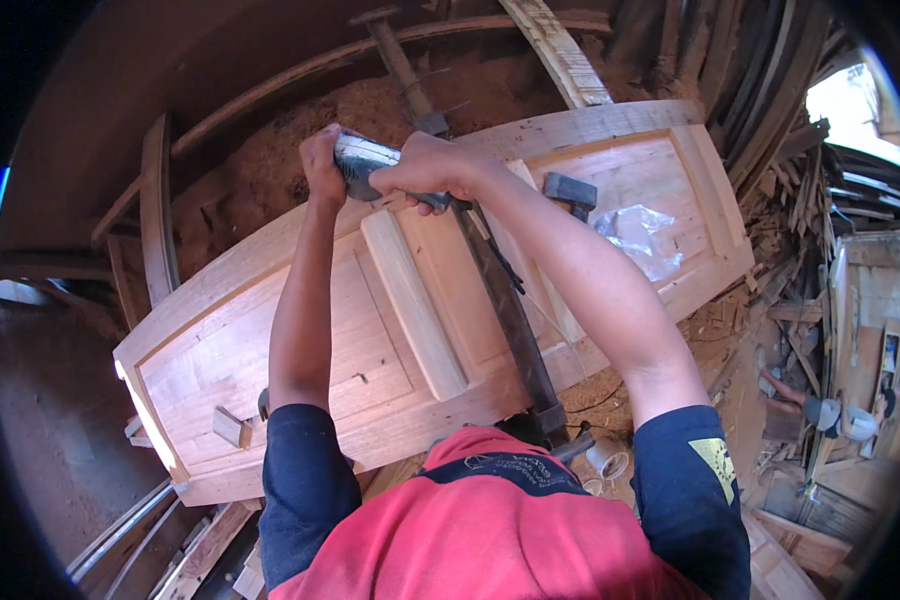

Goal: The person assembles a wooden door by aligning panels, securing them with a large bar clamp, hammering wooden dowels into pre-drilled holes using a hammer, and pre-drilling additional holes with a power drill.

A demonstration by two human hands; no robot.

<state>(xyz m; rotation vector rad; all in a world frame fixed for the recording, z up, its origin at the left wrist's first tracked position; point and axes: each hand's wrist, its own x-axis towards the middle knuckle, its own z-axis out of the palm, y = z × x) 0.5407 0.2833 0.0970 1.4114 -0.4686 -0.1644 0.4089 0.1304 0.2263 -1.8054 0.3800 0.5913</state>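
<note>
A paneled wooden door [300, 330] lies flat in front of me. At its far edge I hold a handheld power tool [365, 153] with a grey and dark body; its exact kind is hard to make out. My left hand [323, 165] is closed around its left end. My right hand [425, 168] grips the dark handle at its right end. A long metal bar clamp [505, 320] crosses the door from near to far, just right of my hands. A dark cord [500, 255] hangs beside the clamp.
On the door are a dark block-shaped tool [570, 190], a clear plastic bag [642, 240] and a small wooden block [232, 427]. Timber [157, 210] stands beyond the far edge. A white bucket [607, 460] sits near my right side. Another person [838, 415] is at far right.
</note>
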